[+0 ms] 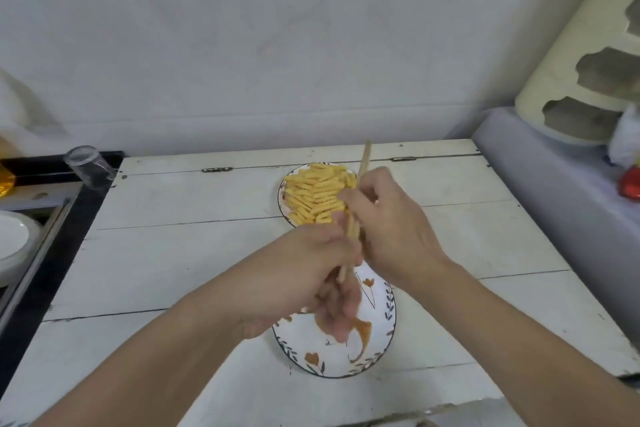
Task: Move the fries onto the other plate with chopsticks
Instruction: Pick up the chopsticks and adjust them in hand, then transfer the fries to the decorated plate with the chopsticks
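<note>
Even, soft daylight — faint shadows only; motion blur on left hand [311, 274]; wide-angle bowing at edges.

Both hands meet over the middle of a white plank table [173, 253], holding a pair of wooden chopsticks [363, 163] upright and tilted slightly. The left hand [311, 274] curls round their lower part; the right hand [388, 218] grips them higher up, the top ends poking out above its fingers. Near the table's far edge sits a plate [282, 204] heaped with yellow fries [315, 191], partly hidden by the right hand. Nearer, under the hands, lies a flowered plate [346, 360] with no fries showing. A clear cup [88, 166] lies tipped by the far left corner. A white dish [14, 243] sits off the table's left edge.
</note>
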{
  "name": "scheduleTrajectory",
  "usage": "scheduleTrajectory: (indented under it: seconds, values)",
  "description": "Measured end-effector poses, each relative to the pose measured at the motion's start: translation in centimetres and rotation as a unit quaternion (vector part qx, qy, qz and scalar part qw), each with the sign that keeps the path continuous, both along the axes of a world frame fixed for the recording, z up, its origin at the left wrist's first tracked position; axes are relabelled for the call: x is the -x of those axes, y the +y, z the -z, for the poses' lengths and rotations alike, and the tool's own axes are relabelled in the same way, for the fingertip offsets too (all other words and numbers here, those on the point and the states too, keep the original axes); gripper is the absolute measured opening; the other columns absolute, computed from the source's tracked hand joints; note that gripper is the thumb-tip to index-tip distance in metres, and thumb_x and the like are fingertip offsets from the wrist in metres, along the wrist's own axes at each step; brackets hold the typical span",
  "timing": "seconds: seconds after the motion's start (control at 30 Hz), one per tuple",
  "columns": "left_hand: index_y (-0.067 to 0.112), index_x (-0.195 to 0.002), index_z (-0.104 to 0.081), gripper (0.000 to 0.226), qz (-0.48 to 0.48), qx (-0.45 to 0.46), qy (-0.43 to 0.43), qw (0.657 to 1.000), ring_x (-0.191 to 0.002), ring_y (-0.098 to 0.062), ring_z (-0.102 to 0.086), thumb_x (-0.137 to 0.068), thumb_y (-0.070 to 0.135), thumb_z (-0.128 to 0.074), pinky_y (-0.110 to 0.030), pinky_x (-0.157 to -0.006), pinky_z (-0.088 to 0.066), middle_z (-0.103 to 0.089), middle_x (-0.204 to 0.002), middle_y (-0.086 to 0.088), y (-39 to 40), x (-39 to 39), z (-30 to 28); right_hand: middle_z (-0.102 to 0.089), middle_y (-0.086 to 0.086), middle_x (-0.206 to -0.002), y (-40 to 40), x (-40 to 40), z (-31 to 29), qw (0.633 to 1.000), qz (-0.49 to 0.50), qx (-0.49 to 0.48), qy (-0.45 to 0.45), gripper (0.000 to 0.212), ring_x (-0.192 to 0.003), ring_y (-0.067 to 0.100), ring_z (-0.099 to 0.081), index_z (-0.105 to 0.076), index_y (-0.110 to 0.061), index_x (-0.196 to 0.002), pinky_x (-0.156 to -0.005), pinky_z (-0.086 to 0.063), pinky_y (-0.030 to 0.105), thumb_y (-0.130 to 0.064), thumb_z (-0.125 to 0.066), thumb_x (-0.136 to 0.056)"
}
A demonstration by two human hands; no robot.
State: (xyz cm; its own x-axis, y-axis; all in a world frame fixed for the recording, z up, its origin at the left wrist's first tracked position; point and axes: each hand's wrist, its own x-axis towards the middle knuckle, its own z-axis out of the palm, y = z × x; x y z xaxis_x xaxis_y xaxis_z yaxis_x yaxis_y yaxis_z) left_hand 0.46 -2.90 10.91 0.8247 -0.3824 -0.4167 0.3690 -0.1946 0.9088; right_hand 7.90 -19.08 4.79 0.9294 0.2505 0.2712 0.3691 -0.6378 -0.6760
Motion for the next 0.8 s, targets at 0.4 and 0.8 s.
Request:
scheduleTrajectory:
  seconds: [0.4,0.8]
  values:
    - [0.007,-0.088,-0.071,0.023,-0.4,-0.082,-0.237,0.882,-0.069,-0.02,-0.06,-0.1,0.011,-0.052,-0.035,-0.066,-0.046,-0.068,-0.072,-0.002,6.0,-6.3,20.2,-0.063,0.008,-0.08,-3.1,-7.7,10.9,0.889,-0.01,-0.458,0.003,0.04,-0.074,0.033,-0.071,-0.071,-0.003,-0.097,-0.079,-0.06,0.042,-0.03,-0.044,-0.108]
    - [0.018,-0.082,-0.07,0.028,-0.346,-0.171,-0.302,0.871,-0.059,-0.014,-0.057,-0.102,0.028,-0.053,-0.036,-0.064,-0.046,-0.067,-0.076,0.0,6.1,-6.1,23.9,-0.06,0.005,-0.056,-4.2,-5.1,12.4,0.914,-0.036,-0.389,-0.109,0.036,-0.05,0.03,-0.066,-0.065,-0.003,-0.079,-0.047,-0.054,0.032,-0.018,-0.047,-0.106]
